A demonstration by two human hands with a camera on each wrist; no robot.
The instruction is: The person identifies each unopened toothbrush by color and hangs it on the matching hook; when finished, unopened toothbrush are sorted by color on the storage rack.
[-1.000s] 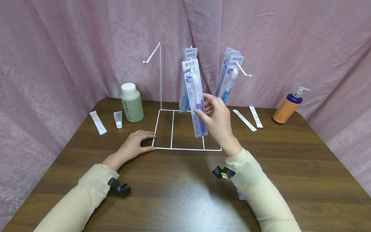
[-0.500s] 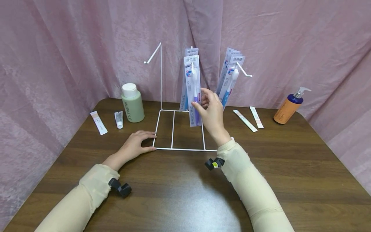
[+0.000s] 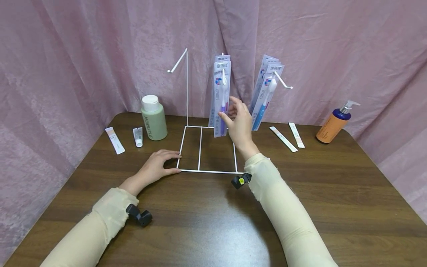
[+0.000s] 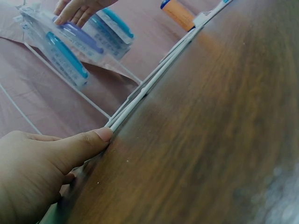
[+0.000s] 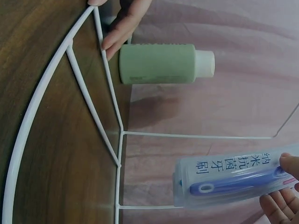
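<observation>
My right hand (image 3: pixel 241 128) pinches the lower right edge of a packaged toothbrush (image 3: pixel 218 100) with a purple handle. The top of this pack is at the white middle hook (image 3: pixel 224 76), whose tip shows in front of the card. Behind it hang more toothbrush packs (image 3: pixel 211 115); in the left wrist view one has a blue handle (image 4: pixel 65 53). My left hand (image 3: pixel 154 166) rests on the left front corner of the white wire display rack (image 3: pixel 217 172), thumb at the front rod and fingers on the side rod. The right wrist view shows the purple handle (image 5: pixel 233 182) through clear plastic.
Several toothbrush packs (image 3: pixel 263 96) hang on the right hook, close beside my right hand. The left hook (image 3: pixel 178 61) is bare. A green bottle (image 3: pixel 155 122), small tube (image 3: pixel 138 137) and sachet (image 3: pixel 115 141) are at left; two sachets (image 3: pixel 283 139) and an orange pump bottle (image 3: pixel 333 126) at right.
My right hand has moved the purple toothbrush pack up and back along the middle hook, toward the packs behind, and it now hangs straighter. The left hand has stayed on the rack corner.
</observation>
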